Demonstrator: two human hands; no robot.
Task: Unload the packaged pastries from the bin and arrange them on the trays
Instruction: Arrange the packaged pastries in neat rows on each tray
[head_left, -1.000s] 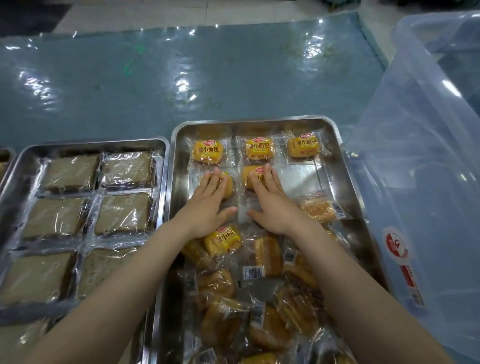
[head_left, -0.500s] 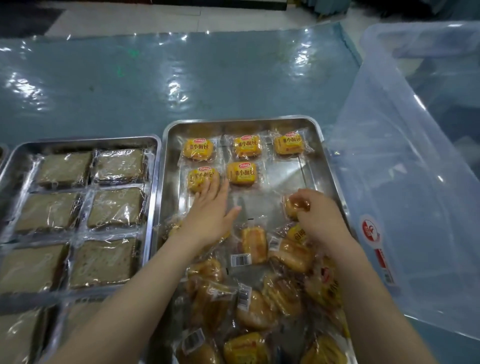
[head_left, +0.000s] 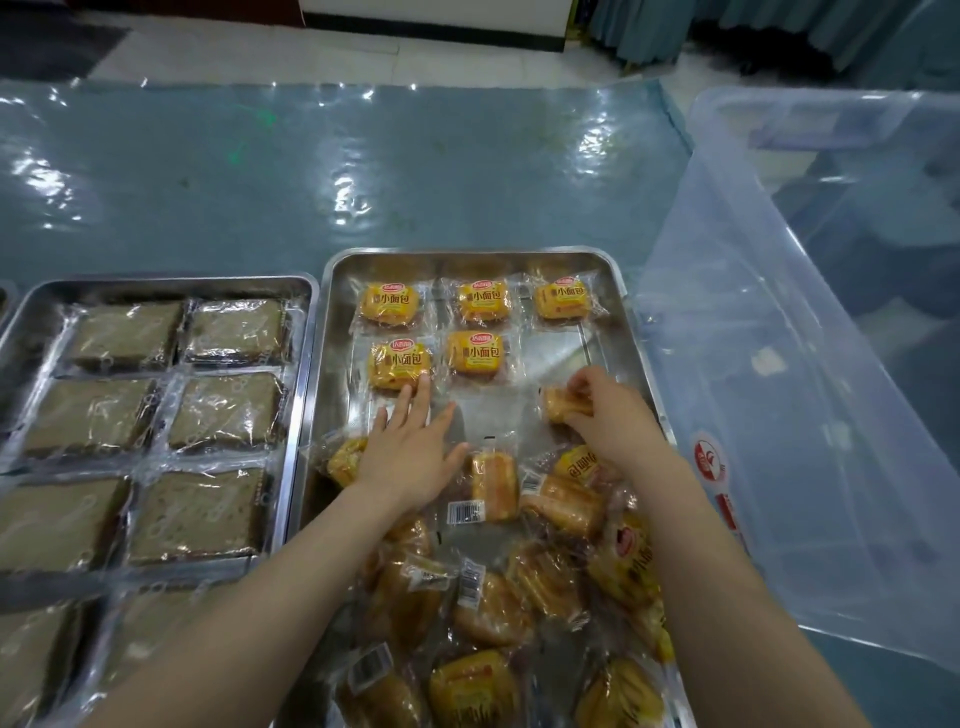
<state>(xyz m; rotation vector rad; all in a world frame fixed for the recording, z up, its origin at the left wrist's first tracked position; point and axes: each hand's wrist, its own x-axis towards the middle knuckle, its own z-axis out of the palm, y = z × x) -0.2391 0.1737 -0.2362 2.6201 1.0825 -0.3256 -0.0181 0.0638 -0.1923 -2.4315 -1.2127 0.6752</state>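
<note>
Head view is showing a table (head_left: 322, 171) under a glossy teal plastic sheet, and everything is sitting on it. At the right, a large clear plastic bin (head_left: 810, 395) is standing tilted against the right tray, a red round sticker (head_left: 709, 460) showing on its near wall. At the left, a steel tray (head_left: 156, 285) is holding flat brown slices sealed in clear wrap (head_left: 124, 335), laid in 2 columns. Just beside it, touching along the rim, a second steel tray (head_left: 470, 257) is carrying the packaged pastries: 3 yellow packets are lying in a far row (head_left: 483, 300), 2 more are sitting in the next row (head_left: 475, 353), and a loose heap of wrapped pastries (head_left: 498, 597) is filling the near half. The left hand (head_left: 410, 452) is lying flat on the tray with fingers straight and spread, its fingertips (head_left: 423, 384) touching the near edge of the left packet in the second row (head_left: 399, 364). The right hand (head_left: 608, 415) is curling its fingers around a single wrapped pastry (head_left: 563, 402), gripping it just above the tray floor near the right rim, beyond the heap.
</note>
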